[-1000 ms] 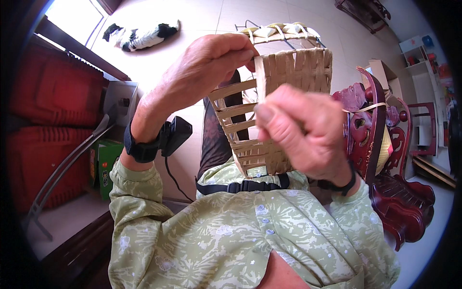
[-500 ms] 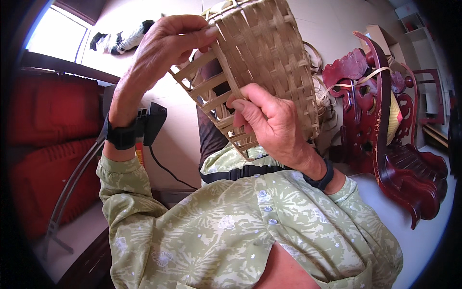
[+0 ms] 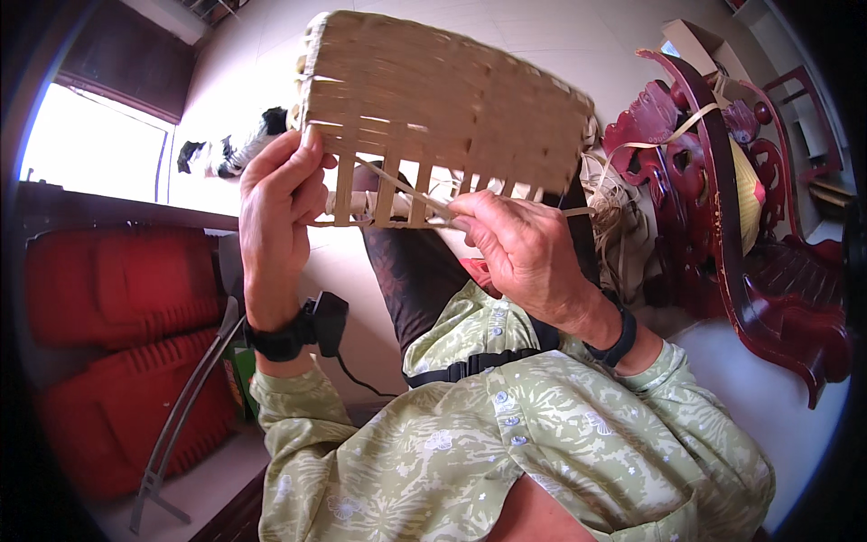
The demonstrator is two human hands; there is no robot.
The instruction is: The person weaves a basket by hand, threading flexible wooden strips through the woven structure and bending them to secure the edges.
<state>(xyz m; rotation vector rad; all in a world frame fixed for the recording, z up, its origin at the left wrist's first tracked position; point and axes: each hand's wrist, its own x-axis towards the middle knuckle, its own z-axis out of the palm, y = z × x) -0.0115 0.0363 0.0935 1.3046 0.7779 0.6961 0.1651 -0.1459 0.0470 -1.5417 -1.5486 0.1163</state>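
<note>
Head view: your woven basket (image 3: 442, 99) sits tilted across the upper middle of the frame, held up over your dark trousers (image 3: 397, 280), its tightly woven face turned toward you and a row of open slats (image 3: 383, 208) along its lower edge. Your left hand (image 3: 284, 185) pinches it at the lower left corner, thumb in front and fingers curled beside the edge. Your right hand (image 3: 528, 248), near the middle of the frame, grips a thin strip (image 3: 406, 188) between thumb and bent fingers; the strip slants across the open slats from near your left hand.

The basket looks light and fairly springy, firm where the weave is dense and likely weaker at the bare slats, which could bend or crack if squeezed. The close-woven corner seems the safer hold. The strip appears flat, dry and flexible, probably prone to twisting, so a pinch close to the slats should suit it.

Just right of the basket, a loose heap of strips (image 3: 614, 212) lies beside a carved red chair (image 3: 713, 181). Stacked red containers (image 3: 135, 280) fill the left side, and a black-and-white animal (image 3: 230, 154) lies at the upper left.
</note>
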